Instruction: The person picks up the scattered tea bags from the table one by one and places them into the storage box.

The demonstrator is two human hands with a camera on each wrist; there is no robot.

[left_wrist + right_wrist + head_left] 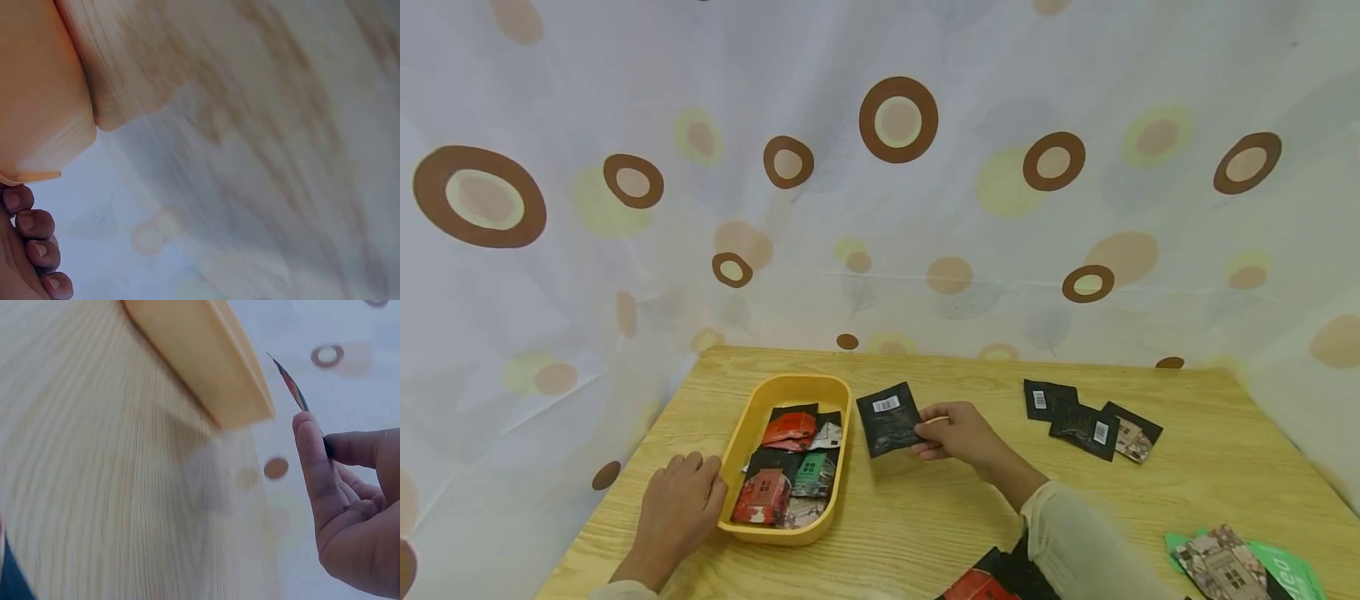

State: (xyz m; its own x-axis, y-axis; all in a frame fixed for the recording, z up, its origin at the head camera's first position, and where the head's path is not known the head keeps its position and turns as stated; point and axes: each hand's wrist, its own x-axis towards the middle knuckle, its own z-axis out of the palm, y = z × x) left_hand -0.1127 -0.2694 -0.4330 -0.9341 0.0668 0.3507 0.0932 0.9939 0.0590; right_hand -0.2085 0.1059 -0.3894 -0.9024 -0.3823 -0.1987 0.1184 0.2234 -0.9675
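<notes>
My right hand (958,437) pinches a black sachet (889,421) by its right edge, between thumb and fingers. The sachet hangs just right of a yellow plastic basket (842,492), its barcode side showing. In the right wrist view the sachet (292,387) appears edge-on above the fingers. My left hand (681,508) holds the basket's left rim with curled fingers; in the left wrist view the fingertips (39,250) lie just under the rim, and the thumb is hidden. Inside the basket lie red sachets (763,493), a green one (814,473) and pale ones.
Two black sachets (1084,429) and a floral one (1133,437) lie at the back right of the wooden table (910,533). A floral sachet (1225,567) on a green packet (1288,567) sits front right. A red-and-black sachet (977,586) is partly under my right forearm. Patterned cloth (955,217) hangs behind.
</notes>
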